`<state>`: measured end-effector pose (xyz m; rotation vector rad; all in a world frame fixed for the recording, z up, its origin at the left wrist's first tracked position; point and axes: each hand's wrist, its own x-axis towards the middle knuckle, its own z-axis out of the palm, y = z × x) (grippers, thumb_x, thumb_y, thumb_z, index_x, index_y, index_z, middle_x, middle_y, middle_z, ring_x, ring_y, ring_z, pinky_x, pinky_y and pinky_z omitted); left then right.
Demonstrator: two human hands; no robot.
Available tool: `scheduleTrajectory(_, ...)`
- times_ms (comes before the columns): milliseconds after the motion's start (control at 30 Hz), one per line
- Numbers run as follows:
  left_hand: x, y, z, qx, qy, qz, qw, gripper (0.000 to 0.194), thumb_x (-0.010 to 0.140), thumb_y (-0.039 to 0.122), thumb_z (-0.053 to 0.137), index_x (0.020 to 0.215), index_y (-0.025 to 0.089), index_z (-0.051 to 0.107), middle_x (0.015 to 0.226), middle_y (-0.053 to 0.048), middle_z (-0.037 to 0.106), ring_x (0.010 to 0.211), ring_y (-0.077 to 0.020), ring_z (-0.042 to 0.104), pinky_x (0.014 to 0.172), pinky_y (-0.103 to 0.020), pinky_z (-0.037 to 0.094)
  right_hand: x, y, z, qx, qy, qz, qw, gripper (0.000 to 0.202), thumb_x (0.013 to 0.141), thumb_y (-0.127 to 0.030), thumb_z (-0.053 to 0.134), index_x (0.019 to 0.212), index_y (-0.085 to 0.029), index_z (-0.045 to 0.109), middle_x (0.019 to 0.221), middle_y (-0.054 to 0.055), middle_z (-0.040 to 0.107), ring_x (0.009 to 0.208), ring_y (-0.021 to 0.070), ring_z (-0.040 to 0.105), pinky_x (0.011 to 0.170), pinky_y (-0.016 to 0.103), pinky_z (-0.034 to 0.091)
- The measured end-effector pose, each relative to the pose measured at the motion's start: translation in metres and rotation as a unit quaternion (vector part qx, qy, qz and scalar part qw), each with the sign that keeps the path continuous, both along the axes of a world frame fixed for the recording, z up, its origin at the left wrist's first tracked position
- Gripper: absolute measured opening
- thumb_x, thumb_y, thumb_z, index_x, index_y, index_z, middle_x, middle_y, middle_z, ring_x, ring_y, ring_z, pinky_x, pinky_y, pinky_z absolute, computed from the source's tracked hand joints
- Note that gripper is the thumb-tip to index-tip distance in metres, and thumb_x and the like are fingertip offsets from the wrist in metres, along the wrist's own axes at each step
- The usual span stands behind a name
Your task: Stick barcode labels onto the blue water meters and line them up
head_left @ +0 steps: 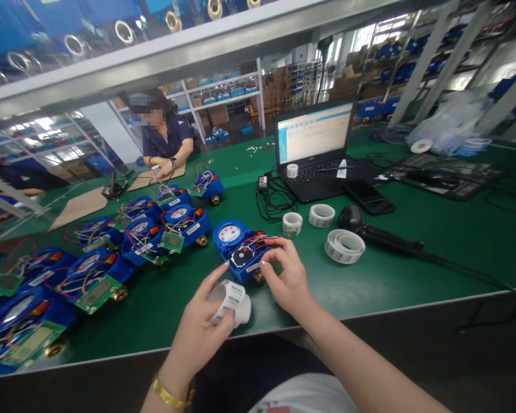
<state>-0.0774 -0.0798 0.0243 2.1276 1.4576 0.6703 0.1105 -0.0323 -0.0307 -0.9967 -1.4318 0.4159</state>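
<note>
Near the table's front edge, my left hand (206, 324) holds a roll of white barcode labels (242, 310), with thumb and fingers around it and the index finger reaching toward a blue meter. That blue meter (230, 234) has a round dial, a black inner part and coloured wires, and lies just beyond both hands. My right hand (287, 276) is at the meter's right side, its fingers bent and the fingertips touching the meter's edge by a white label (253, 267). Whether anything small is between those fingertips is too small to tell.
More blue meters (140, 235) with green circuit boards crowd the left. Label rolls (344, 246), a scanner (370, 232), a phone (368, 196) and a laptop (316, 143) stand right. A person (167, 135) sits across the table (241, 189). A shelf (155, 57) hangs overhead.
</note>
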Motion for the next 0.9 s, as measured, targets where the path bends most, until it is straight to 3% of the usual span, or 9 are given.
scheduleTrajectory(367, -0.0009, 0.001, 0.0006, -0.001, 0.015, 0.0, 1.0, 0.025, 0.08, 0.019, 0.048, 0.07, 0.022, 0.071, 0.144, -0.005, 0.043, 0.112, -0.0228, 0.057, 0.103, -0.029, 0.039, -0.0006, 0.004, -0.0016, 0.008, 0.001, -0.006, 1.0, 0.007, 0.082, -0.015, 0.052, 0.081, -0.02, 0.056, 0.106, 0.009, 0.052, 0.106, 0.0254, 0.05, 0.091, 0.043, 0.041)
scheduleTrajectory(900, -0.0002, -0.0032, -0.0037, -0.008, -0.002, 0.011, 1.0, 0.026, 0.077, 0.012, 0.047, 0.064, 0.021, 0.068, 0.144, -0.003, 0.042, 0.117, -0.0224, 0.055, 0.1, -0.028, 0.041, -0.0052, 0.0043, -0.0046, 0.027, -0.023, -0.041, 0.999, 0.008, 0.084, -0.017, 0.05, 0.082, -0.021, 0.056, 0.103, 0.01, 0.054, 0.106, 0.0265, 0.051, 0.092, 0.045, 0.041)
